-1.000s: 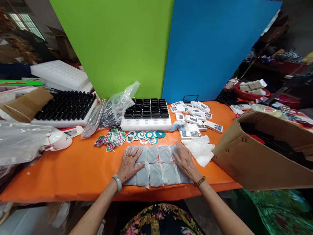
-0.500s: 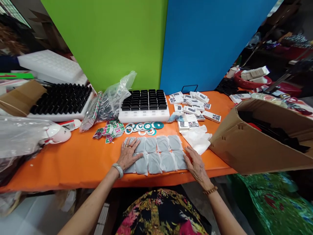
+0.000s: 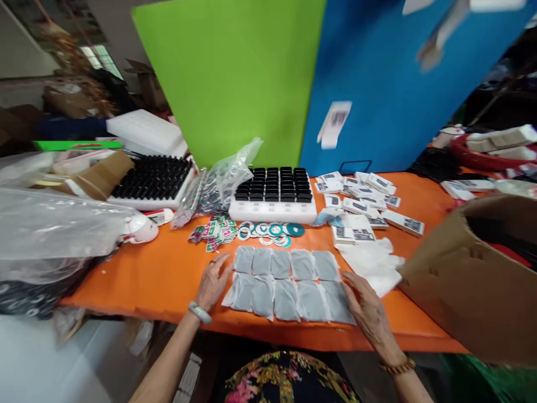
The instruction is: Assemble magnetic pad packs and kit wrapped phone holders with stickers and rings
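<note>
Two rows of flat grey packets in thin whitish wrapping lie side by side at the front of the orange table. My left hand is at their left end, its fingers apart and nothing in it. At the right end, my right hand has its fingers outstretched against or just beside the last packets. It holds nothing either. Behind the packets are ring-shaped white and teal labels and a heap of pink and green cards.
A white foam tray holds rows of black pieces. Small white boxes lie right of it, near crumpled white wrapping and a cardboard box. Before the blue board appears a white printed piece, with blurred items above.
My left hand has drawn off the packets to their left side. White pieces now appear before the blue board. The view has shifted, moving the table contents rightward and down.
</note>
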Available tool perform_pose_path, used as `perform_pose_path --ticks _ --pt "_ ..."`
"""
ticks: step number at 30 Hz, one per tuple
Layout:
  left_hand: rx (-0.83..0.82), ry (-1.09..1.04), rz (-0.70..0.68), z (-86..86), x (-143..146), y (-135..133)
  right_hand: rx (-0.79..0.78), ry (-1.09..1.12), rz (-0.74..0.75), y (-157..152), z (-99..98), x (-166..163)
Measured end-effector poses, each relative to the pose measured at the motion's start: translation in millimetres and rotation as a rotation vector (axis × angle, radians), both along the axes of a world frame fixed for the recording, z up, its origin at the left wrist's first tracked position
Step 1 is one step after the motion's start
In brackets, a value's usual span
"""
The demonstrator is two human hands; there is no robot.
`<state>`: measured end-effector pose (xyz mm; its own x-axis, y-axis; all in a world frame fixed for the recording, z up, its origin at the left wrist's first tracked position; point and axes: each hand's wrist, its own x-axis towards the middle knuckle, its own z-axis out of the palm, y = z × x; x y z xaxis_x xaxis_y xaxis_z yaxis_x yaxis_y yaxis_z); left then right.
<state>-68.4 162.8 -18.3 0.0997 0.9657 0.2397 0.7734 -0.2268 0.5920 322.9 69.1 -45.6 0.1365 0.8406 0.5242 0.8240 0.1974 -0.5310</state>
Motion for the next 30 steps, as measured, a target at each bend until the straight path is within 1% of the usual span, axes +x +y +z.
perform_pose_path --ticks 3,6,9,12,15,16,18,21,23,26,30 --pt "-0.026 -0.123 0.209 -1.5 -14.2 -4.5 0.039 0.001 0.05 10.0 10.9 -9.0" --pt "-0.025 -0.15 0.362 -1.6 -26.5 3.0 0.052 0.005 0.115 22.6 16.5 -25.0" --pt "-0.022 -0.152 0.441 -0.2 -36.8 17.6 0.03 0.035 0.2 38.8 26.4 -50.6" --pt "-0.05 -0.186 0.475 4.2 -43.1 27.2 -0.002 0.033 0.283 52.1 43.8 -77.8" --pt "-0.086 -0.238 0.475 5.9 -50.7 28.7 -0.045 -0.049 0.343 61.3 55.5 -87.7" --pt "-0.103 -0.248 0.473 4.3 -54.9 29.1 -0.053 -0.086 0.331 64.1 56.2 -84.4" --pt "-0.149 -0.236 0.476 -2.1 -65.4 31.2 -0.061 -0.156 0.259 69.2 53.6 -68.0" --pt "-0.172 -0.23 0.46 -12.5 -79.0 35.9 -0.071 -0.216 0.144 74.3 45.9 -30.9" --pt "-0.181 -0.236 0.455 -15.0 -83.2 37.8 -0.089 -0.221 0.129 78.1 41.3 -9.8" --pt "-0.184 -0.265 0.468 -9.7 -82.4 38.7 -0.099 -0.272 0.152 87.3 36.6 3.9" --pt "-0.151 -0.218 0.486 5.6 -80.4 41.0 -0.054 -0.528 0.16 103.6 29.8 -0.9"
